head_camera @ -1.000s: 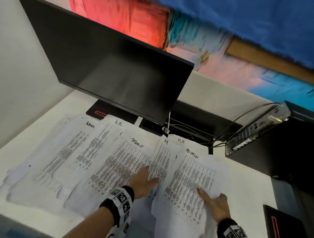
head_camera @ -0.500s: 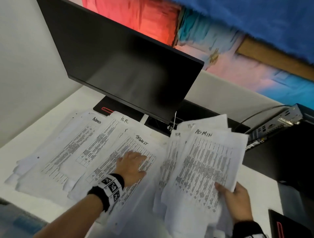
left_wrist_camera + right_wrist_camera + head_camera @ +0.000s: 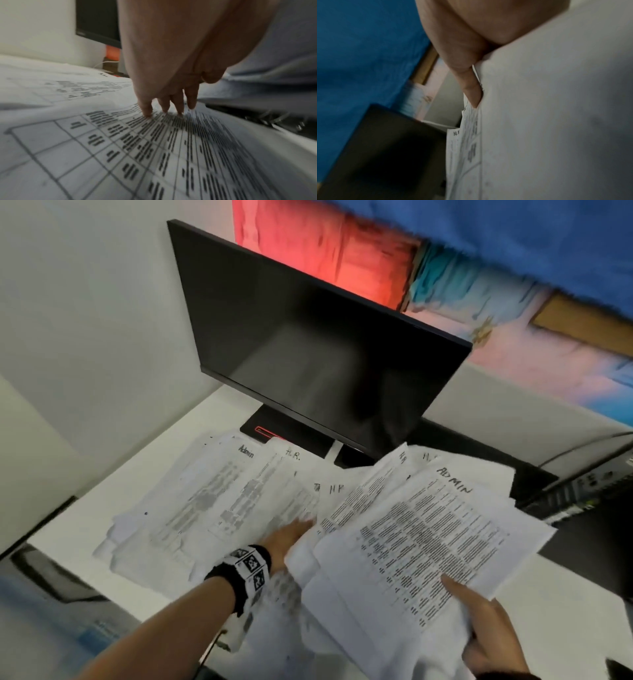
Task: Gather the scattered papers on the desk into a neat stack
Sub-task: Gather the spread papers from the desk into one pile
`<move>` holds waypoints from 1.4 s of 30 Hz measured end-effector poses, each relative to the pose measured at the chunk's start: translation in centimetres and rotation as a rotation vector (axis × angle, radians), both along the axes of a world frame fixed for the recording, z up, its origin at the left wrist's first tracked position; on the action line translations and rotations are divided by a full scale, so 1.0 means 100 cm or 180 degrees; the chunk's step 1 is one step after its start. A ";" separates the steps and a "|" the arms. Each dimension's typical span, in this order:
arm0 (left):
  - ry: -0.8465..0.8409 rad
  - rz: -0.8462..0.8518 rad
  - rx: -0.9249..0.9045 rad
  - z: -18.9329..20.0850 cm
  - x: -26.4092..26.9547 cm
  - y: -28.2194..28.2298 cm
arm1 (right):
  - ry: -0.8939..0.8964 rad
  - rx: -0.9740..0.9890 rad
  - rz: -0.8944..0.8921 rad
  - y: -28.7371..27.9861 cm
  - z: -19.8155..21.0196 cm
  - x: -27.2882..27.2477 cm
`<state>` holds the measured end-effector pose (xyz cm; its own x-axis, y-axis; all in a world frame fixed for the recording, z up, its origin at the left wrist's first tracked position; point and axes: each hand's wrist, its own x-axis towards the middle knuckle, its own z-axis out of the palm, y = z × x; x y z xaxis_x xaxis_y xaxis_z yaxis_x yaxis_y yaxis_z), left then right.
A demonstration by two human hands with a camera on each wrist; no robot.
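Several printed sheets (image 3: 212, 508) lie overlapping on the white desk (image 3: 113, 491), marked "Admin" and "H.R." by hand. My right hand (image 3: 486, 631) grips a bundle of papers (image 3: 421, 529) with "ADMIN" on top, lifted and tilted above the desk; the thumb lies on the top sheet. In the right wrist view the thumb (image 3: 471, 86) pinches the bundle's edge (image 3: 539, 121). My left hand (image 3: 291, 539) lies flat on the spread sheets, partly under the lifted bundle. In the left wrist view its straight fingertips (image 3: 147, 113) press on a printed table sheet (image 3: 120, 148).
A black monitor (image 3: 325, 350) stands behind the papers on a dark base (image 3: 260, 429). A black keyboard (image 3: 479, 453) lies behind the lifted bundle. At the right stands a dark computer box (image 3: 589, 487) with cables. A white wall closes the left side.
My right hand picked the "ADMIN" bundle up off the desk and swung it left over the middle. My left hand slid left on the sheets, then right to the bundle's edge.
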<state>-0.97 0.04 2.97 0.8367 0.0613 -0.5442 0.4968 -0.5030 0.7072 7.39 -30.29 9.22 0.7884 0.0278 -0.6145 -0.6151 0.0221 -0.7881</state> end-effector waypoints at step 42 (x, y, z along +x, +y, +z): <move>-0.0522 0.0966 -0.1422 0.048 -0.070 0.183 | 0.0517 0.1051 0.1118 0.161 -0.017 -0.068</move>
<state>-7.98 18.35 7.75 0.8933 0.1056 -0.4369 0.4382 0.0114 0.8988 0.62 -14.16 7.54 0.5915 0.4877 -0.6421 -0.7442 0.0237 -0.6675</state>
